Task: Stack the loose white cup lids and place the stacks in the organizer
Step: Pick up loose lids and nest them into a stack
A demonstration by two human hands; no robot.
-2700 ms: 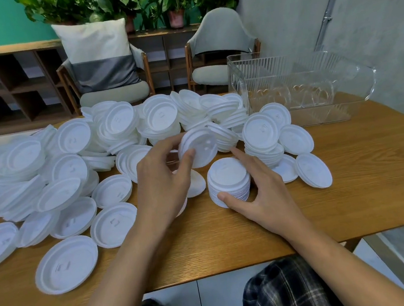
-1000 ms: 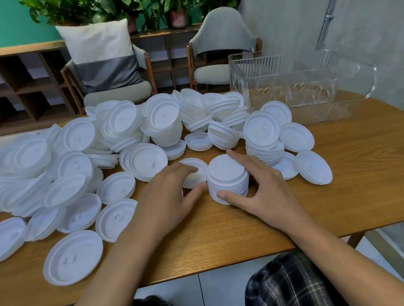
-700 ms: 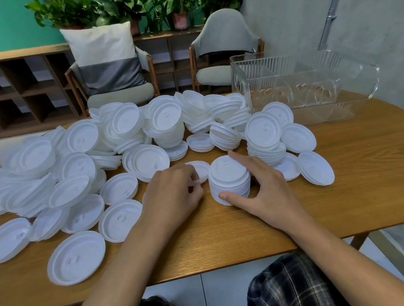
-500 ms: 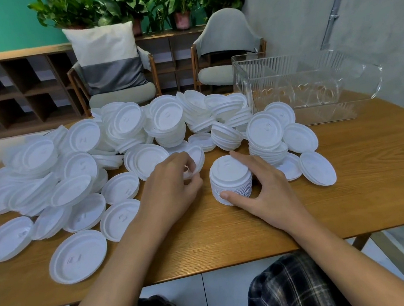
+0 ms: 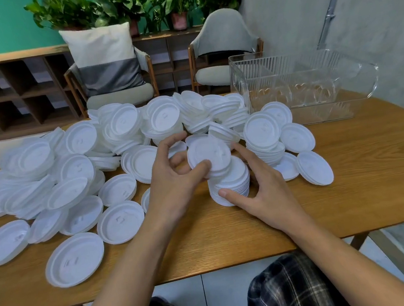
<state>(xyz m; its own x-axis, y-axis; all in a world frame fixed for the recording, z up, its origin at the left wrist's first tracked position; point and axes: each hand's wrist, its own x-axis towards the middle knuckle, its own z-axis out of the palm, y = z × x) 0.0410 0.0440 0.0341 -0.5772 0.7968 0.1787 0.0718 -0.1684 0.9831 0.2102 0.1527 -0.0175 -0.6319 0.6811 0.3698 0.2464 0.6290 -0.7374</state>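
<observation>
My left hand pinches a single white lid between thumb and fingers, tilted just above a neat stack of lids in the middle of the wooden table. My right hand grips that stack from the right, thumb at its front and fingers round its far side. A big heap of loose white lids spreads over the left and back of the table. The clear plastic organizer stands at the back right with no lids visible inside.
A second short stack and a few single lids lie right of my hands. Two chairs, a wooden shelf and potted plants stand behind the table. A grey wall runs along the right side.
My left hand picked one lid from the pile beside the stack and lifted it over the stack. My right hand stayed on the stack.
</observation>
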